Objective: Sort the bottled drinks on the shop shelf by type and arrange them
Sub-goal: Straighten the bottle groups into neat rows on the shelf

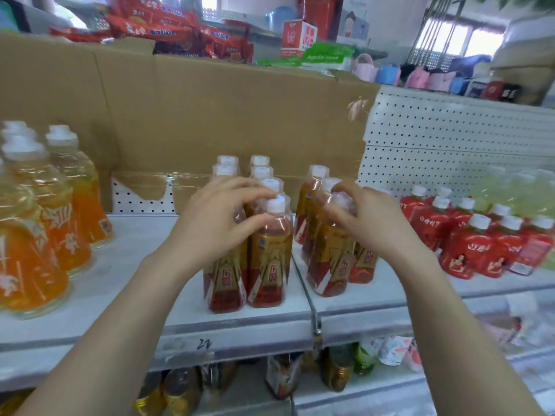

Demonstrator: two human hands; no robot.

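Note:
Gold-and-red tea bottles with white caps stand in two groups on the white shelf. The left group forms two rows running back. My left hand curls over the top of its front-left bottle and hides the cap. The right group stands just past the shelf joint. My right hand closes its fingers and thumb round the neck of that group's front bottle.
Orange drink bottles crowd the shelf's left end. Red-labelled bottles and pale green ones stand at the right. Cardboard backs the shelf. Cans and packets lie on the shelf below.

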